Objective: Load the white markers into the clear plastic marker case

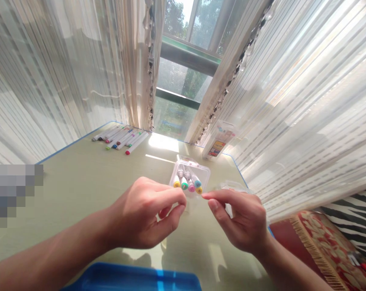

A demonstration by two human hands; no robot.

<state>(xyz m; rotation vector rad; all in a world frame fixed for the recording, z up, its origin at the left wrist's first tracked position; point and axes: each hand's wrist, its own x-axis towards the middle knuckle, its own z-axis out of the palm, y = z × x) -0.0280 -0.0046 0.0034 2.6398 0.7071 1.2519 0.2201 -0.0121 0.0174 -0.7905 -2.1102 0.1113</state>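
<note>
A clear plastic box (207, 171) holds several markers with their coloured caps towards me. Among them are a yellow-capped marker (177, 184), a green-capped one (184, 185), a pink one (191, 188) and a blue one (198, 184). My left hand (149, 212) is at the box's front left, its thumb and forefinger tips pressed close together; whatever may be between them does not show. At the front right is my right hand (240, 216), thumb and forefinger apart. Its forefinger tip reaches the lower yellow cap (199, 190); whether it touches, I cannot tell.
Several white markers (119, 138) lie at the table's back left. A clear package with a label (217, 148) stands at the back right. Another clear plastic piece (231, 186) is partly behind my right hand. A blue tray (134, 279) sits at the front edge. Curtains (95, 72) hang behind the table.
</note>
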